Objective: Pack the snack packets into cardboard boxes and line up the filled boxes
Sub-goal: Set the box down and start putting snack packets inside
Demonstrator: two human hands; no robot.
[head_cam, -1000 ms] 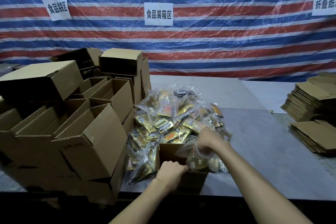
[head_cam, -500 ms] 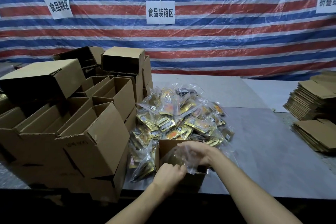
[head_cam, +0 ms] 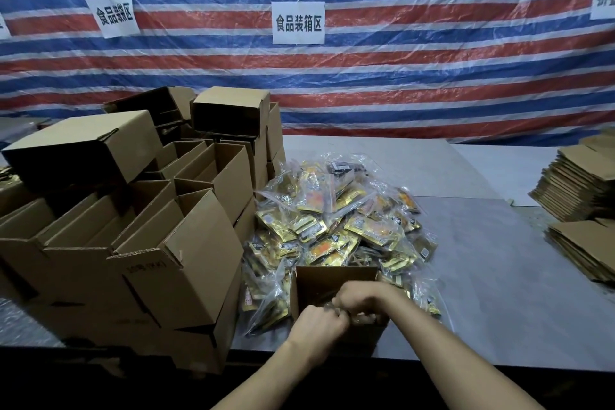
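Note:
A small open cardboard box [head_cam: 327,281] stands at the table's near edge, in front of a heap of gold and orange snack packets in clear bags [head_cam: 339,223]. Both my hands are down in the box's mouth. My left hand [head_cam: 317,321] is curled at the near side and my right hand [head_cam: 361,298] is curled just beyond it. Between them they pinch a clear plastic snack bag [head_cam: 332,309], mostly hidden by the fingers. The box's inside is hidden by my hands.
A big stack of open cardboard boxes [head_cam: 139,230] fills the table's left side, right beside the packet heap. Piles of flattened cardboard [head_cam: 579,196] lie at the far right. Grey table surface [head_cam: 492,276] lies between. A striped tarp with paper signs hangs behind.
My right hand came back from the packet heap with a clear bag and lowered it into the box. My left hand shifted from the box's near rim to the bag.

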